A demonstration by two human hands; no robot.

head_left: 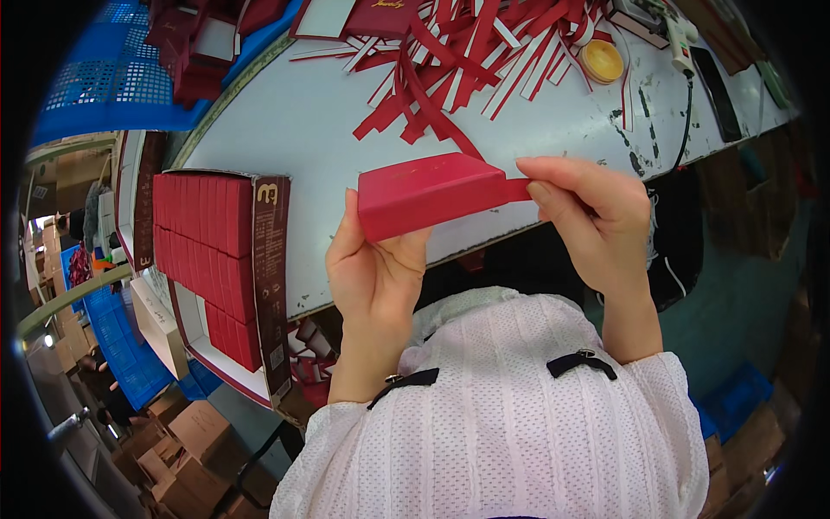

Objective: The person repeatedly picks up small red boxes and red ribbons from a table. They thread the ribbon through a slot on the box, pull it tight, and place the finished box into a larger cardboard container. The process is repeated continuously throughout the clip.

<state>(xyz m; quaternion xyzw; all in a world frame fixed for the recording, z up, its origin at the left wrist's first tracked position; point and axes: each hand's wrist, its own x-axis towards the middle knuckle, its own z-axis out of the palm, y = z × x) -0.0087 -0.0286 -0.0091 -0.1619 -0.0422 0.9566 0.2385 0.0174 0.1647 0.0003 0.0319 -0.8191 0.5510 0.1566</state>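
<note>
A flat red box is held up over the near edge of the table. My left hand grips it from below and at its left end, thumb along the side. From the box's right end a short red strip sticks out, pinched between the thumb and fingers of my right hand. Just beyond the box lies a loose pile of red and white strips. Whether the pinched strip is stuck to the box cannot be made out.
On the left, an open brown carton holds rows of red boxes. A blue perforated crate with dark red boxes stands at far left. Toward the far right are a round yellow tub, a power strip and a black flat device.
</note>
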